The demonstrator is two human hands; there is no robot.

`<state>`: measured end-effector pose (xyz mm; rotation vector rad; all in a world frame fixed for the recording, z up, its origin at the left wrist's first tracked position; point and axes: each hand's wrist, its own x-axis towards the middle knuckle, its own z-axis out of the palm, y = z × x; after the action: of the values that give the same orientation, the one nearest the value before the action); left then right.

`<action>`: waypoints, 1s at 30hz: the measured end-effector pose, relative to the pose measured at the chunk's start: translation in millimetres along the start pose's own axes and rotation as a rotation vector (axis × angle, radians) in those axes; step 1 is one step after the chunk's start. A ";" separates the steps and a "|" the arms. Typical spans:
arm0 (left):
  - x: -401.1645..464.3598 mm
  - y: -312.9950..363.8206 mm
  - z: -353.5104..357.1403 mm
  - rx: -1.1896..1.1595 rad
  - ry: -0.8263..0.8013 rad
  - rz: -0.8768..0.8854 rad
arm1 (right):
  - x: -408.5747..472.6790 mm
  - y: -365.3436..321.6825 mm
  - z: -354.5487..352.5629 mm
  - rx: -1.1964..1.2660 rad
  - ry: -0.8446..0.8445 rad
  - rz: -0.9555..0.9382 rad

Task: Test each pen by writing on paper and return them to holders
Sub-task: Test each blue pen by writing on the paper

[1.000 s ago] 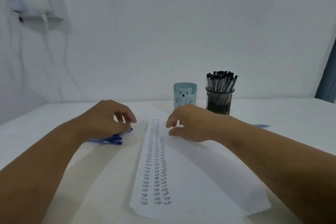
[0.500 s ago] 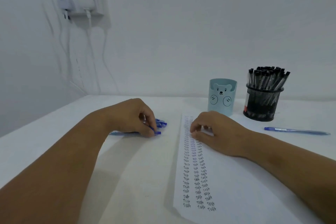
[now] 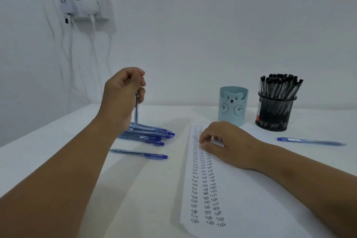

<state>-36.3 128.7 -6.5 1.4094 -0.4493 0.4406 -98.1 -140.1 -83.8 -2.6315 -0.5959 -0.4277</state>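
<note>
Lifted from the pile [image 3: 146, 134] at frame centre-left, one pen [image 3: 136, 110] is now pinched upright by the left hand [image 3: 123, 92]; the right hand [image 3: 226, 139] is rested, fingers loosely curled and empty, on the paper [image 3: 241, 199]; a writing test is judged next, the bear holder [image 3: 232, 105] being right of centre.

Head view, forward-down, close over table [image 3: 48, 141]

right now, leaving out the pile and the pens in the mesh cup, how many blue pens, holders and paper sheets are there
Blue pens: 3 (held blue pen in the left hand, lone pen left of the paper, lone pen at right)
Holders: 2 (bear cup, mesh cup)
Paper sheets: 1 (paper)
Total: 6
</note>
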 end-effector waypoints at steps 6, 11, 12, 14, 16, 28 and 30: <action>-11.2 -4.6 22.9 -0.693 0.130 -0.345 | 0.0 -0.7 -0.2 0.010 0.003 0.008; -17.2 -5.2 30.1 -0.805 0.219 -0.406 | 0.4 -2.3 -0.6 0.000 0.004 0.014; -17.1 -4.9 29.8 -0.812 0.227 -0.406 | 0.6 -2.6 -0.8 -0.001 0.004 0.019; -17.6 -5.7 28.9 -0.819 0.222 -0.408 | 0.4 -4.7 -1.5 0.004 0.014 0.049; -19.9 -7.0 29.8 -0.826 0.198 -0.419 | -0.6 -6.7 -3.2 0.048 0.054 0.092; -48.5 -5.8 63.6 -0.797 -0.087 -0.442 | 13.1 -23.0 -4.5 -0.208 0.379 -0.190; -44.1 -11.2 61.8 -0.582 -0.128 -0.390 | 14.0 -15.7 -9.2 -0.160 0.379 -0.055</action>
<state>-69.5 64.9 -33.2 0.9253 -0.3553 -0.1007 -95.2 -126.5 -65.5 -2.5840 -0.5262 -1.0000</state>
